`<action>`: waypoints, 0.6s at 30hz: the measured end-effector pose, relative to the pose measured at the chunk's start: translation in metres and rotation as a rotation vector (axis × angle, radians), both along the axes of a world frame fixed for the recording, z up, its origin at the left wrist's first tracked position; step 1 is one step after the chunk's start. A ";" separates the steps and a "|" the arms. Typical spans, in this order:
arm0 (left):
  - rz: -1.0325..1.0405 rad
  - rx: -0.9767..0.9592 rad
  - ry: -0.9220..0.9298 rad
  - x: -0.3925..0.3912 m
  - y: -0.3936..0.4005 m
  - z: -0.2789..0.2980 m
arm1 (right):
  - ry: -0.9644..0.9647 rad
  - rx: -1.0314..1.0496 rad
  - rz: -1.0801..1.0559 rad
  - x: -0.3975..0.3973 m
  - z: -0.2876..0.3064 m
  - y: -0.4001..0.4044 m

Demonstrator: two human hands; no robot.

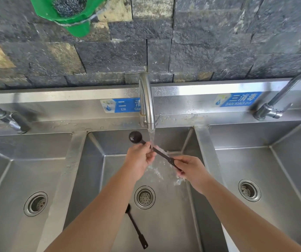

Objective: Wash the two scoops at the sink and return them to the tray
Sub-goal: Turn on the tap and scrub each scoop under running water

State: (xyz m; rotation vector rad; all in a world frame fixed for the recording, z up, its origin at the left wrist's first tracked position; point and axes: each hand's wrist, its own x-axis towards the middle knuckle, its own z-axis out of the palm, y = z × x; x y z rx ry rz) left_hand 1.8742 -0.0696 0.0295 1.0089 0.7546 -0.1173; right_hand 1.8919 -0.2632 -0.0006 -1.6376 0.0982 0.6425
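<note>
1. Left hand (pixel 140 160): fingers curled and closed around the upper handle of a dark long-handled scoop (pixel 157 151), just below its bowl.
2. Right hand (pixel 189 170): fingertips pinched shut on the lower end of the same handle.
3. Held scoop: slanted across the middle basin (pixel 167 224), round bowl up and to the left near the basin's back wall, handle end down and to the right. Clear of the basin floor.
4. Water stream (pixel 151 138): falling from the centre faucet (pixel 147 100) onto the handle between the two hands, splashing below them.
5. Second scoop (pixel 136 228): flat on the floor of the middle basin toward its front edge, left of and below the drain strainer (pixel 144 197); bowl end partly hidden behind the left forearm, handle end pointing to the front.
6. Left basin (pixel 9 179) and right basin (pixel 282 170): one drain each, one faucet each at the back ledge.
7. Back ledge: blue labels (pixel 237 100) fixed along it.
8. Stone wall (pixel 200 42) above: green holder (pixel 67 15) with a steel scourer (pixel 69 5), top left.
</note>
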 end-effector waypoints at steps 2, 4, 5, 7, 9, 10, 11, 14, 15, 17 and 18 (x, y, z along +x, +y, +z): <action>-0.042 -0.028 -0.007 -0.006 -0.008 -0.002 | 0.017 0.056 -0.034 -0.008 0.000 -0.016; -0.028 -0.076 0.003 -0.012 -0.018 -0.005 | 0.026 0.100 -0.061 -0.017 0.002 -0.027; -0.014 -0.092 0.013 -0.014 -0.022 -0.006 | 0.033 0.120 -0.073 -0.021 0.003 -0.030; -0.016 -0.116 0.012 -0.015 -0.027 -0.008 | 0.044 0.158 -0.119 -0.028 0.006 -0.034; -0.015 -0.147 0.013 -0.016 -0.030 -0.007 | 0.054 0.200 -0.190 -0.031 0.009 -0.035; -0.004 -0.157 0.021 -0.017 -0.030 -0.006 | 0.070 0.227 -0.229 -0.031 0.011 -0.034; 0.009 -0.160 0.032 -0.017 -0.029 -0.005 | 0.096 0.262 -0.269 -0.030 0.013 -0.031; 0.078 -0.167 0.051 -0.019 -0.017 0.000 | 0.186 0.385 -0.374 -0.024 0.017 -0.013; 0.104 -0.170 0.051 -0.019 -0.012 0.003 | 0.207 0.427 -0.399 -0.021 0.018 -0.005; 0.159 -0.180 0.047 -0.019 0.001 0.008 | 0.237 0.495 -0.431 -0.014 0.019 0.012; 0.192 -0.188 0.047 -0.019 0.008 0.011 | 0.253 0.521 -0.440 -0.010 0.019 0.019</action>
